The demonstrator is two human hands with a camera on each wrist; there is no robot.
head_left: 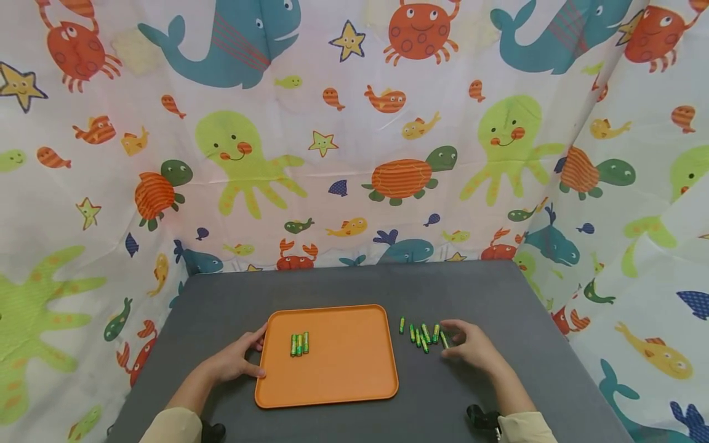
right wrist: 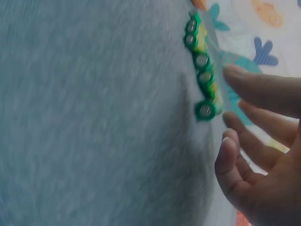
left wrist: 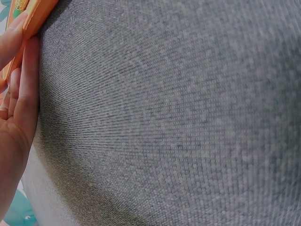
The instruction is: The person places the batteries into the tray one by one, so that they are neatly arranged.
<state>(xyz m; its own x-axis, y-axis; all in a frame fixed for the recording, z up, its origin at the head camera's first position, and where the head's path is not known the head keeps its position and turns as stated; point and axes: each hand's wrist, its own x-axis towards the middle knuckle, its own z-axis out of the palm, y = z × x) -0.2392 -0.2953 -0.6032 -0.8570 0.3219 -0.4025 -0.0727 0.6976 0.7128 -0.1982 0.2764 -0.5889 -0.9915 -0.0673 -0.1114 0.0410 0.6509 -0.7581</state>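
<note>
My left hand (head_left: 235, 359) grips the left edge of an orange tray (head_left: 343, 381). In the left wrist view, fingers (left wrist: 29, 89) lie along the tray's rim (left wrist: 40, 16). Three green-and-yellow batteries (head_left: 300, 344) lie side by side on the tray's left part. To the right of the tray, several more batteries (head_left: 418, 337) are scattered on the table. Over the rightmost battery (head_left: 444, 339), my right hand (head_left: 473, 347) has its thumb and fingers spread apart. From the right wrist, this hand (right wrist: 263, 165) appears beside a row of batteries (right wrist: 203, 61), nothing between its fingertips.
The grey table (head_left: 332, 284) ends at a curtain (head_left: 343, 209) printed with sea animals, which encloses the back and both sides. A black device (head_left: 482, 417) is strapped at the right wrist, and another (head_left: 213, 432) at the left.
</note>
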